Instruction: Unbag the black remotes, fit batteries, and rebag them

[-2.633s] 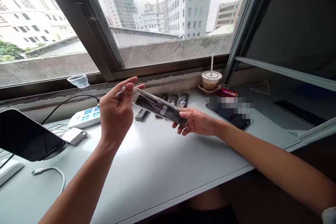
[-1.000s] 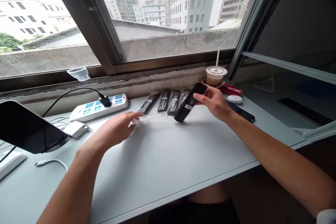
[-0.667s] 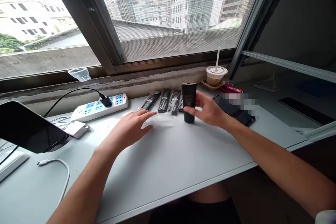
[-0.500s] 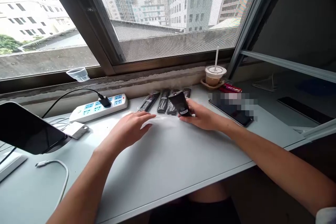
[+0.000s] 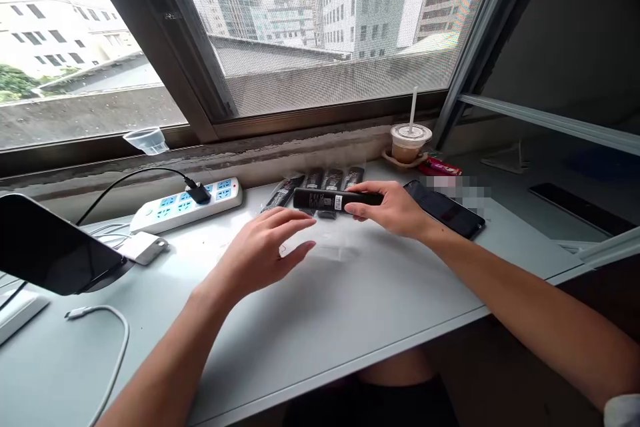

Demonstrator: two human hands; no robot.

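Observation:
A black squeeze tube [image 5: 316,200] with small white print and a barcode label lies sideways in my right hand [image 5: 387,208], whose fingers and thumb close on its right part. My left hand [image 5: 273,243] is left of the tube and a little nearer to me, its thumb and fingers apart with nothing between them. Under and between the hands, a thin clear plastic bag [image 5: 335,247] lies on the white desk [image 5: 320,333]. Just behind the held tube, several black tubes in clear wrapping [image 5: 333,179] lie in a row; it partly covers them.
A white power strip [image 5: 175,213] with a black plug, a charger [image 5: 145,247], a cable [image 5: 123,340] and a propped tablet [image 5: 45,247] are on the left. On the right are a phone [image 5: 445,207], a red packet [image 5: 440,165] and a lidded drink cup [image 5: 410,140] with a straw.
The tube in my right hand has turned from near upright to level, pointing left. My left hand has let go of the clear bag, which now lies on the desk, and has opened wider.

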